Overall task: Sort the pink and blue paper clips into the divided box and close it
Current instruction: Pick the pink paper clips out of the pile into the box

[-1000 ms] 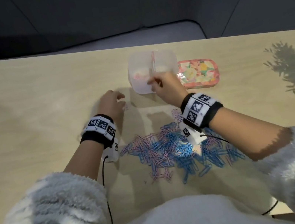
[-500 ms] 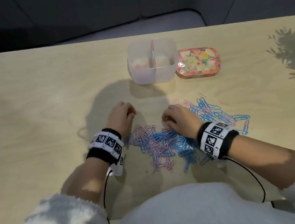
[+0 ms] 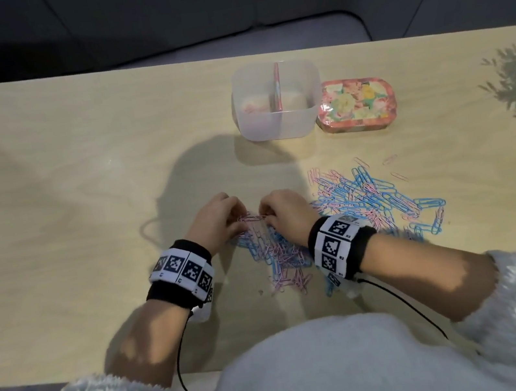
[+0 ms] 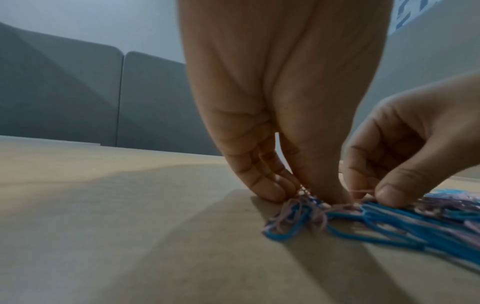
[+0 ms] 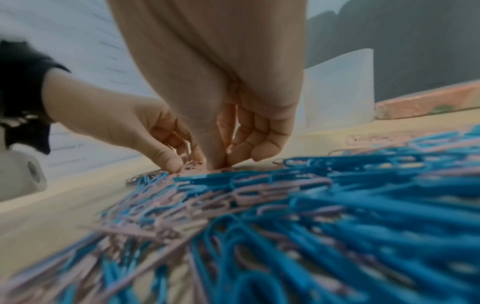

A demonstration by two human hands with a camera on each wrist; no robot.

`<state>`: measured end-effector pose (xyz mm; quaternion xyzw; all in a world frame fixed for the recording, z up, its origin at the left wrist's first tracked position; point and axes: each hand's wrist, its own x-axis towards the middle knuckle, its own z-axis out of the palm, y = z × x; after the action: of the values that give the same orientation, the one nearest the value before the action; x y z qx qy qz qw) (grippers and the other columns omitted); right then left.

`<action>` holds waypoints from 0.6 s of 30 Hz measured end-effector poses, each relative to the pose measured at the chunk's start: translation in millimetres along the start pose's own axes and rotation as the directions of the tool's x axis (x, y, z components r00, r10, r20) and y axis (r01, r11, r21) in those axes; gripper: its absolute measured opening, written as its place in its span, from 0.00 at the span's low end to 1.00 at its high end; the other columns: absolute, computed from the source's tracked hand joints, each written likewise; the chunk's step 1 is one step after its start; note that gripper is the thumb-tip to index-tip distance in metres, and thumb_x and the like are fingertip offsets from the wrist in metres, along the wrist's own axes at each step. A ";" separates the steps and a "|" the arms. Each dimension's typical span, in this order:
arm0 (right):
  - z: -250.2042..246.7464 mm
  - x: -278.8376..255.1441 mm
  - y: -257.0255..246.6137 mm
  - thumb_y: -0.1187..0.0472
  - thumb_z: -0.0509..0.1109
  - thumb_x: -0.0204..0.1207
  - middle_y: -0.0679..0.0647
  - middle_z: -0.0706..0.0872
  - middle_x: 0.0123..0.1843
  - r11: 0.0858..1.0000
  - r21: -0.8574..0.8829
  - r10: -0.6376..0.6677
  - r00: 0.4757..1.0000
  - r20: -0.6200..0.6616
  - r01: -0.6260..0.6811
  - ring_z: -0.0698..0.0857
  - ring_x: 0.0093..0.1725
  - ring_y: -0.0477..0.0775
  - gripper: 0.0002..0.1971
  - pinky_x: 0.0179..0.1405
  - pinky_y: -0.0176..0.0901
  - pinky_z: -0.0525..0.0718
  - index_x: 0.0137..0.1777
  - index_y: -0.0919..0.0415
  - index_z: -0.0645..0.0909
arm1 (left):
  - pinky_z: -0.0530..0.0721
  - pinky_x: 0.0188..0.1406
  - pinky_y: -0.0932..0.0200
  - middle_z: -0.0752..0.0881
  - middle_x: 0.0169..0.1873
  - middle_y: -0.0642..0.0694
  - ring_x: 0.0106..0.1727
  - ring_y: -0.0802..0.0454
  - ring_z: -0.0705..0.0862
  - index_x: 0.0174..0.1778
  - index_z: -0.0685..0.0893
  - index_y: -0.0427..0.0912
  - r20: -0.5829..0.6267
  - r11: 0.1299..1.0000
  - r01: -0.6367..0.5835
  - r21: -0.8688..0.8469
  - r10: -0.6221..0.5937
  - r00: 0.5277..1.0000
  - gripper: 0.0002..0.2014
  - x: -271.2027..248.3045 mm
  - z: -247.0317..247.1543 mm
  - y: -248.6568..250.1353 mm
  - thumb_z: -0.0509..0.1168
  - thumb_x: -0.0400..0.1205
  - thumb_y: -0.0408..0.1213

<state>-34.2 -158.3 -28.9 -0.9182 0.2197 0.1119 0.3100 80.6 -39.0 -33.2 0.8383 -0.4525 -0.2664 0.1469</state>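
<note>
Both hands work at the far left edge of the mixed pile of pink and blue paper clips [image 3: 338,216] spread on the desk [image 3: 78,191]. The left hand [image 3: 216,221] has its fingertips [image 4: 270,191] pressed down together on a small tangle of pink clips [image 3: 252,220], thumb and fingers pinching it. The right hand [image 3: 281,212] pinches the same cluster from the other side, thumb tip [image 4: 389,195] down on a pink wire.

The clips are light, thin and stiff, with a smooth coating that probably slips under a flat fingertip; they also hook into each other, so a lift is likely to drag blue neighbours along. The best hold is a pinch across the 2 long wires at mid-length, with the other hand pinning the rest.

The clips lie flat with long axes pointing every way; those between the hands run roughly left to right, while many blue ones to the right slant diagonally.

The divided box [image 3: 278,99] stands open well beyond the pile, its divider running away from the person, some pink showing in the left compartment and the right one apparently bare. Its floral lid [image 3: 355,104] lies just beside it on the right. Sorting looks barely begun.
</note>
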 end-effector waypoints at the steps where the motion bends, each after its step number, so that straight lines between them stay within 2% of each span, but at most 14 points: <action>1: 0.0 0.1 1.6 0.69 0.66 0.74 0.64 0.85 0.53 1.000 0.013 0.020 1.000 0.001 -0.020 0.81 0.56 0.64 0.08 0.55 0.51 0.78 0.51 0.66 0.83 | 0.75 0.48 0.58 0.80 0.51 0.40 0.50 0.44 0.81 0.51 0.82 0.37 -0.001 1.000 -0.004 0.003 0.004 1.000 0.12 -0.3 0.6 0.5 0.71 0.74 0.37; 5: -2.7 1.9 7.9 0.74 0.64 0.74 0.64 0.81 0.54 0.999 -0.012 0.035 0.999 0.009 -0.035 0.79 0.56 0.63 0.08 0.55 0.53 0.79 0.47 0.66 0.82 | 0.76 0.49 0.54 0.81 0.51 0.39 0.51 0.43 0.81 0.49 0.82 0.36 -0.004 0.999 -0.018 0.037 0.018 1.000 0.11 0.2 1.1 4.3 0.70 0.75 0.38; 7: -5.2 2.7 12.1 0.74 0.62 0.74 0.64 0.81 0.54 0.999 -0.038 0.032 0.999 0.017 -0.032 0.79 0.55 0.63 0.08 0.54 0.52 0.78 0.47 0.66 0.81 | 0.74 0.46 0.56 0.83 0.49 0.40 0.50 0.43 0.80 0.47 0.81 0.37 -0.017 0.999 -0.015 0.045 0.016 1.000 0.09 2.4 1.4 6.4 0.68 0.77 0.39; 9: -9.5 3.3 18.0 0.72 0.62 0.74 0.62 0.84 0.52 0.998 0.006 0.056 0.998 0.009 -0.056 0.81 0.53 0.62 0.07 0.51 0.51 0.78 0.48 0.65 0.81 | 0.72 0.43 0.58 0.85 0.46 0.41 0.48 0.45 0.81 0.45 0.81 0.37 -0.032 1.000 -0.002 0.006 0.002 0.999 0.08 4.2 1.2 7.0 0.68 0.77 0.38; 11: -16.1 3.7 23.3 0.70 0.63 0.76 0.60 0.84 0.49 0.987 0.131 0.096 0.995 -0.041 -0.090 0.81 0.48 0.58 0.07 0.46 0.46 0.78 0.50 0.65 0.81 | 0.73 0.42 0.60 0.86 0.44 0.42 0.47 0.46 0.82 0.43 0.82 0.39 -0.072 0.997 0.021 -0.071 -0.026 0.997 0.05 5.3 -0.1 4.4 0.68 0.77 0.37; 13: -22.1 4.2 23.8 0.70 0.62 0.76 0.59 0.84 0.48 0.976 0.206 0.085 0.993 -0.086 -0.066 0.78 0.43 0.53 0.10 0.44 0.41 0.73 0.53 0.64 0.82 | 0.77 0.40 0.62 0.86 0.41 0.44 0.42 0.49 0.83 0.41 0.83 0.39 -0.128 0.972 0.063 -0.228 -0.094 0.987 0.04 5.8 -3.9 -0.5 0.69 0.76 0.36; 15: -23.1 5.4 18.7 0.70 0.61 0.76 0.58 0.83 0.51 0.984 0.175 0.027 0.998 -0.048 -0.018 0.76 0.44 0.50 0.12 0.46 0.39 0.71 0.54 0.64 0.83 | 0.79 0.37 0.66 0.86 0.39 0.45 0.37 0.55 0.82 0.43 0.85 0.39 -0.151 0.917 0.093 -0.387 -0.163 0.975 0.03 5.1 -8.9 -5.3 0.69 0.77 0.35; 18: -14.0 6.9 5.3 0.67 0.61 0.77 0.60 0.83 0.56 0.998 0.052 -0.030 0.999 0.039 0.028 0.80 0.52 0.57 0.11 0.52 0.44 0.75 0.54 0.64 0.83 | 0.76 0.37 0.69 0.85 0.39 0.46 0.36 0.63 0.79 0.48 0.87 0.37 -0.111 0.883 0.122 -0.453 -0.191 0.975 0.07 3.4 -14.2 -11.5 0.66 0.80 0.35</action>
<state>-29.7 -173.1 -23.1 -0.9107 0.2030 0.1199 0.3393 98.2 -35.4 -28.3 0.8345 -0.2980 -0.3087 0.3458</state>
